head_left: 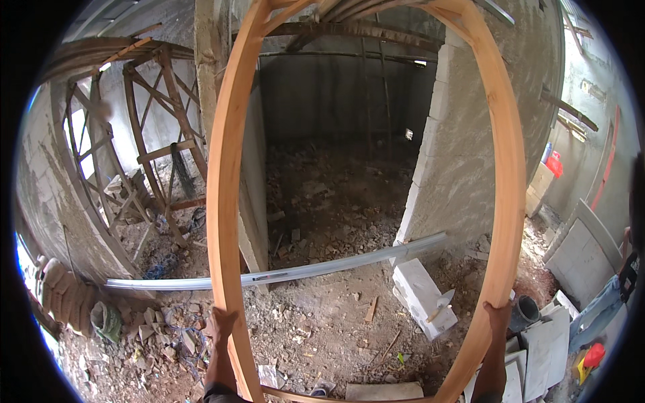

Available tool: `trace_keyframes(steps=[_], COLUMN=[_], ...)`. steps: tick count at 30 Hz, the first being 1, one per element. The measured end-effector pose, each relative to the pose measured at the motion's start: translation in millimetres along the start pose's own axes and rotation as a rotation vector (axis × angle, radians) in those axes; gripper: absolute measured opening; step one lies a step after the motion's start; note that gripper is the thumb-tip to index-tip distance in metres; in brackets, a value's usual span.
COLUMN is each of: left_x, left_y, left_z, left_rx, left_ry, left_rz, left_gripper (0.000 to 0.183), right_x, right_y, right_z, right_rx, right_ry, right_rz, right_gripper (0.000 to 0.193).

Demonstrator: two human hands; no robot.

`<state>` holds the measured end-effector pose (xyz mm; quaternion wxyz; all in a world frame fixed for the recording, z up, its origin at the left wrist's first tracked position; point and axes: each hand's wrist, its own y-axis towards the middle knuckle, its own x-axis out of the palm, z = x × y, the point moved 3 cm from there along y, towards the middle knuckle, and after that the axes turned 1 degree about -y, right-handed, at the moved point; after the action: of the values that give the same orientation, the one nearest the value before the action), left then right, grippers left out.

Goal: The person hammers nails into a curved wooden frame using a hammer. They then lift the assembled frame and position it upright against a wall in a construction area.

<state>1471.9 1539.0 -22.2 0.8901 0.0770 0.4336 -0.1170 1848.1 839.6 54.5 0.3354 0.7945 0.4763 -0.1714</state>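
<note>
A large light-brown wooden door frame stands upright before me, with its two posts on either side and braces across its upper corners. My left hand is closed round the lower part of the left post. On the opposite side, my right hand grips the right post at about the same height. Through the frame I see a doorway in a rough block wall. A long pale metal profile lies across the front of that doorway, beyond the posts.
White blocks with a trowel on them sit on the rubble floor. Timber scaffolding and stacked sacks are on the left. To the right are a dark bucket, leaning boards and a person in jeans.
</note>
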Motion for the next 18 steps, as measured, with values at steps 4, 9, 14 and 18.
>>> trace_keyframes(steps=[4,9,14,18], left_x=[22.5,71.0,79.6,84.9], left_y=[44.6,76.6,84.2,87.6], left_z=[35.6,35.9,17.6,27.0], left_rx=[0.023,-0.008,0.014,0.052], left_ry=[0.054,-0.003,-0.016,0.011], left_rz=[0.012,-0.012,0.033,-0.039], left_gripper=[0.056,0.055,0.056,0.055], right_x=[26.6,68.7,78.0,73.4], right_y=[39.9,41.3,32.3,36.6], right_z=[-35.8,-21.3,-36.7,-30.5], right_rx=[-0.032,-0.088,-0.061,0.073], right_ry=[-0.016,0.072,-0.014,-0.214], right_rz=[-0.059,-0.038,-0.033,0.054], right_gripper=[0.064,0.065,0.061,0.062])
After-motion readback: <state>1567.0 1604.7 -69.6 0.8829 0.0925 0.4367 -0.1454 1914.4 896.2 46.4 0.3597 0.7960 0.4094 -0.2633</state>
